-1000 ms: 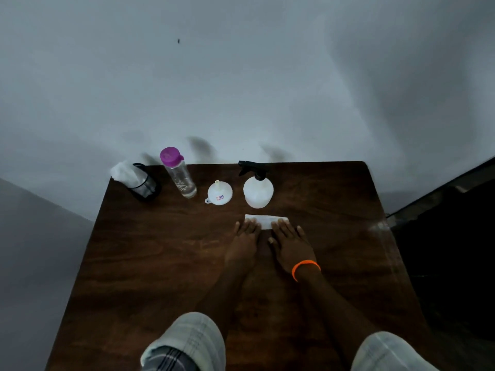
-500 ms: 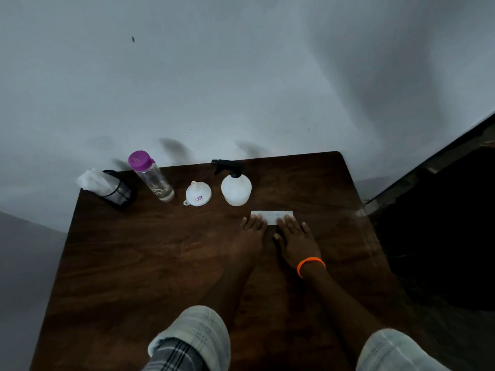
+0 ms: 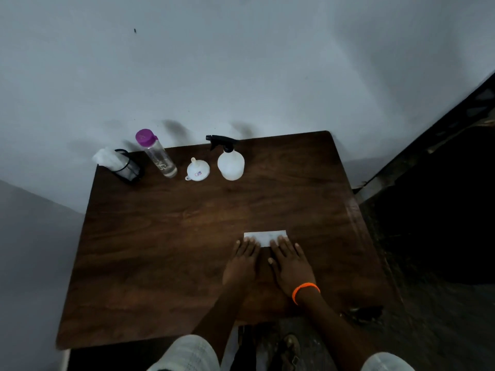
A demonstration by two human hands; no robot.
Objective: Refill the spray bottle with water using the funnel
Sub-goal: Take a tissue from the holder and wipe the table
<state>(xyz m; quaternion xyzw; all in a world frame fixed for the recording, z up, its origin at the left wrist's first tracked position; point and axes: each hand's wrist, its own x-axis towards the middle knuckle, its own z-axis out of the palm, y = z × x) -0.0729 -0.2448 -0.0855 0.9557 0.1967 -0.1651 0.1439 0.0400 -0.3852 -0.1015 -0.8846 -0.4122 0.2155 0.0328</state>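
The dark brown wooden table point(image 3: 166, 236) is standing against a pale grey wall point(image 3: 241, 62), and all the task things are sitting in a row along its far edge. The white round-bodied plastic spray bottle with a black trigger head point(image 3: 230, 163) is standing upright there, head still on. Just left of the spray bottle, the small white plastic funnel point(image 3: 197, 170) is resting mouth down, spout up, carrying a small sticker too small to read. Further left of the spray bottle, the clear plastic water bottle with a purple cap point(image 3: 158, 153) is standing capped; pale lettering on its side is unreadable. Leftmost, near the corner, a black mesh holder stuffed with white tissue point(image 3: 122, 166) is sitting.

Well nearer than the spray bottle, a white folded paper strip point(image 3: 265, 236) is lying flat. The left hand point(image 3: 242, 261) and the right hand point(image 3: 288, 263), wearing an orange wristband point(image 3: 305, 290), are lying flat and spread, palms down, fingertips pressing the strip. Bare wood is lying open between strip and spray bottle.
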